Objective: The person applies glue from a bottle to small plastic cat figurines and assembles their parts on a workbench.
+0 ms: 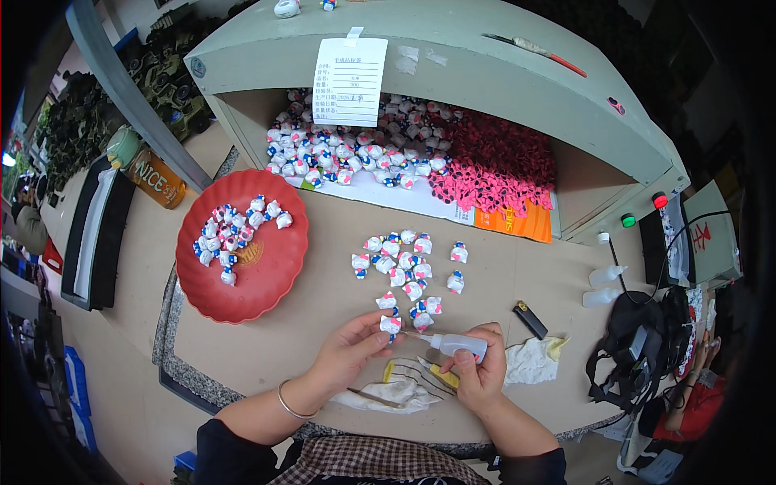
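The left hand (pixel 349 349) pinched a little toy (pixel 390 324) tight while the right hand (pixel 477 373) squeezed the glue bottle (pixel 457 346); only a tiny, slow drop seemed best.

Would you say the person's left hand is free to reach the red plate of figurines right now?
Probably not at once: the left hand is holding a small figurine. The path to the red plate itself looks unobstructed.

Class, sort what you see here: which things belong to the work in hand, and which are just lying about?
In use: small white figurine in left hand; clear plastic squeeze bottle in right hand; loose figurines; red round plastic tray.

Lying about: black lighter; pale crumpled cloth; two spare bottles.
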{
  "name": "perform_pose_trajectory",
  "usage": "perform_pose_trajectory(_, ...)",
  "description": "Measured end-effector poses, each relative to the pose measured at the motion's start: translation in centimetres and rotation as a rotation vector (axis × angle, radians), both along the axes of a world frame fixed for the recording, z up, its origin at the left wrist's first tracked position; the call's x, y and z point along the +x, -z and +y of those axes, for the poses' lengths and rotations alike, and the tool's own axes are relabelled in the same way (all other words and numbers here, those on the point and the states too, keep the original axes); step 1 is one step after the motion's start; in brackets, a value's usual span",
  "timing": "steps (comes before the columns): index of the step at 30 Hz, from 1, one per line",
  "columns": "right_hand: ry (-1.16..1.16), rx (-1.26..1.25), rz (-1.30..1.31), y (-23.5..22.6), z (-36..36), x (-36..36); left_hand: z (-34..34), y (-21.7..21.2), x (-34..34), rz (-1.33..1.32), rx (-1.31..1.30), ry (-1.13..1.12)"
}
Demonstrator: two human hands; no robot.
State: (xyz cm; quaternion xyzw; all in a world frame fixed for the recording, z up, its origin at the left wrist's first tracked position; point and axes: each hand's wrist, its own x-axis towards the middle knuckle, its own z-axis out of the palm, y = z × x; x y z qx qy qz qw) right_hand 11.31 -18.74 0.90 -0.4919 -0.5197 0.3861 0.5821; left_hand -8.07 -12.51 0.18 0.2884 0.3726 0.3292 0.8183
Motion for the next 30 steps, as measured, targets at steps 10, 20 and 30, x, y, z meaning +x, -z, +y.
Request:
perform_pose_trajectory(10, -0.01, 0.033, -0.128, 0.3, 0.47, 0.28, 0.18, -0.06, 0.03, -0.033, -0.002, -0.013)
perform_pose_trajectory(20, -0.003, 0.03, -0.103, 0.34, 0.54, 0.23, 0.19, 0.08, -0.06, -0.04, -0.004, -0.019)
perform_pose_trajectory(30, 0.016, 0.039, -0.088, 0.49, 0.61, -0.02, 0.15, 0.03, -0.02, -0.038, -0.027, 0.0)
